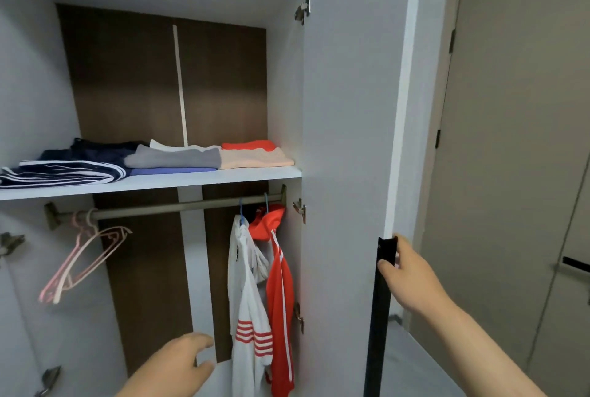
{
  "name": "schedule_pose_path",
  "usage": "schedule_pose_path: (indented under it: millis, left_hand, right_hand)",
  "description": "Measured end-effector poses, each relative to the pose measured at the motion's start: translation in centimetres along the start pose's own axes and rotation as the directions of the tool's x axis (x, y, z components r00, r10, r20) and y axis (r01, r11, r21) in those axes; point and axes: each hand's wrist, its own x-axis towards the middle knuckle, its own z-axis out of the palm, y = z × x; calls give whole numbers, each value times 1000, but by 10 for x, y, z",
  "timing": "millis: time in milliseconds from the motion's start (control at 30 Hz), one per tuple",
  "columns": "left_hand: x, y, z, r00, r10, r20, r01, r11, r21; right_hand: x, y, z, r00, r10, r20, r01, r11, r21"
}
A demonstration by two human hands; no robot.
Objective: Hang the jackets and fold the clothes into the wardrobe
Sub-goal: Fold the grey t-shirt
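A home bedroom: open wardrobe (344, 109) holding folded clothes (172, 157)

A taupe door (510, 141) with black hinges (437, 139) stands at far right.

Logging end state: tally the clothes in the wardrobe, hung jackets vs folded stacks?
Hung jackets: 2 (white jacket, red jacket)
Folded stacks: 3 (navy stack, grey stack, peach stack)
Total: 5
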Motion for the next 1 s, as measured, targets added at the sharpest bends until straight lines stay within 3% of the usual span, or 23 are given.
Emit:
schedule_pose_path:
  millis: [233, 433, 567, 700, 867, 1000]
  left_hand:
    - [-16, 26, -8, 994, -43, -104, 44, 999, 7]
    - [-43, 19, -14, 954, -213, -211, 223, 974, 26]
    - [-80, -8, -25, 844, -409, -347, 447, 894, 32]
    - [-127, -55, -52, 719, -575, -392, 603, 796, -62]
    - [-180, -110, -95, 583, -671, -459, 646, 725, -239]
    - [-202, -140, -120, 429, -653, -624, 621, 715, -321]
  right_hand:
    - [-4, 6, 13, 990, -137, 22, 136, 990, 37]
    - [-10, -13, 44, 959, -267, 97, 257, 961, 106]
    - [-19, -40, 73, 942, -296, 157, 277, 951, 135]
    - [-31, -69, 101, 950, -269, 159, 248, 959, 138]
    - [-34, -103, 138, 949, -256, 184, 231, 962, 149]
    - [-34, -129, 166, 952, -261, 162, 237, 959, 155]
